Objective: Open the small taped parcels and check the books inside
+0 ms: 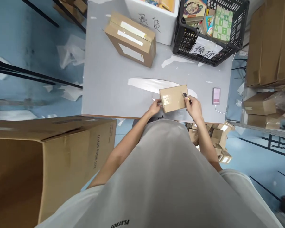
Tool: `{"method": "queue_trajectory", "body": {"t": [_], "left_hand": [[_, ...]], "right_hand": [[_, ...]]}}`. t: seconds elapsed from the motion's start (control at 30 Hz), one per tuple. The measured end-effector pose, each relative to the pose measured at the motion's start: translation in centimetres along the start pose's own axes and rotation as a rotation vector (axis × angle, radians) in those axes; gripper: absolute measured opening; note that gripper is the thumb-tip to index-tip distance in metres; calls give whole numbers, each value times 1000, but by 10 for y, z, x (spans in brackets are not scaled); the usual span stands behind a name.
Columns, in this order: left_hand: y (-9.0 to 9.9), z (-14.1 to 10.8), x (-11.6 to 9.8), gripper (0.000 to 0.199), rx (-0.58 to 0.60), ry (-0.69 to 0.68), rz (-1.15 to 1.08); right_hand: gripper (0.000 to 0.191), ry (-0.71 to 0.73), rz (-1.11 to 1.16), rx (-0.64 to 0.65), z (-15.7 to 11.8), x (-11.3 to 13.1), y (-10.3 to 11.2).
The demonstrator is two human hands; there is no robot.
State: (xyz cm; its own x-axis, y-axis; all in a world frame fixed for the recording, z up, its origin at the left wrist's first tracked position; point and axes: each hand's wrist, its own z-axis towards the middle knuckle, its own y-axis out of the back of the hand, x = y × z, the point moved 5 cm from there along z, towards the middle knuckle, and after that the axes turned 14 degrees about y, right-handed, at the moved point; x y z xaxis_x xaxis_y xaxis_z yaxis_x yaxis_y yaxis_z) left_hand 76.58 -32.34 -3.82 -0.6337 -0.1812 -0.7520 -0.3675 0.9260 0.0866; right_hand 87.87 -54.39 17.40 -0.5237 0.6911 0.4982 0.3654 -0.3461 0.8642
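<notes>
A small brown cardboard box [174,98] with shiny clear tape on its left part rests near the table's front edge. My left hand [155,107] grips the box at its left end, the fingertips partly hidden. In my right hand [193,108] is a box cutter [186,96] with a dark blade and a yellow-black handle, its tip on the right part of the box's top. A long strip of white paper [147,83] lies just behind the box.
A larger taped carton [135,44] sits farther back. Behind are a white foam box [154,19] and a black crate [180,44] of books. A phone [216,96] with a cable lies right. A big open carton [78,152] stands left; several small boxes [219,139] are below the table's right.
</notes>
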Motion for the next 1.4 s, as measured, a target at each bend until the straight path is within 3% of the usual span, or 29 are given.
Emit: {"method": "queue_trajectory", "body": {"t": [0.1, 0.2, 0.33, 0.53, 0.77, 1.4], "left_hand": [[8, -14, -5, 52, 6, -111, 61], [27, -37, -26, 75, -49, -404, 172], [39, -58, -54, 84, -104, -585, 284], [36, -56, -77, 93, -104, -554, 351], [35, -49, -92, 75, -95, -604, 406], [32, -54, -78, 70, -105, -589, 461]], "right_hand": [[61, 22, -75, -41, -12, 1, -12], [62, 31, -108, -50, -18, 0, -18], [63, 62, -139, -35, -18, -1, -17], [67, 97, -194, -9, -17, -3, -18], [67, 92, -194, -37, -16, -1, -16], [62, 58, -190, -26, -21, 4, -17]]}}
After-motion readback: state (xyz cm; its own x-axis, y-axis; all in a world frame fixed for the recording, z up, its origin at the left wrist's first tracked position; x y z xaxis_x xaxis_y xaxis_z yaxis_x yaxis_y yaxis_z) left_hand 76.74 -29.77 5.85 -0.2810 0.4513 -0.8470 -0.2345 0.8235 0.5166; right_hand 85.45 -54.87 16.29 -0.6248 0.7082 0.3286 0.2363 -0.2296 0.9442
